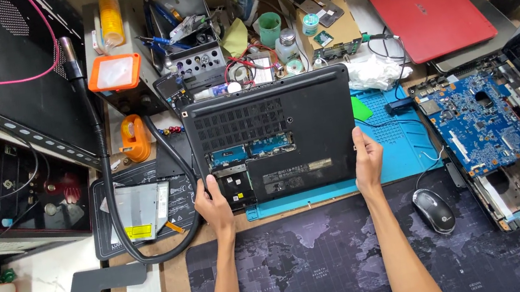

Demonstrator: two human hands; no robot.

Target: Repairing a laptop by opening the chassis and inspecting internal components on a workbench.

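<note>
- Clutter ringed the black laptop (273, 141): red laptop (427, 7) behind right, bare blue motherboard (481, 125) right, mouse (434, 209) near my right wrist, silver optical drive (137, 212) left.
- Laptop lay underside up over the blue mat (401, 139) on the worktop; matte plastic, vent grille, memory bay uncovered.
- Left hand (214, 206) gripped its near-left corner, right hand (368, 163) its right edge; fingers clamped, forearms straight out.

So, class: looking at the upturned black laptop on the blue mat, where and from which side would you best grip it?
Probably by its two short side edges, near the front corners, coming from the near side. The black laptop is wide, flat and underside up; the left hand and right hand already clasp there.
</note>
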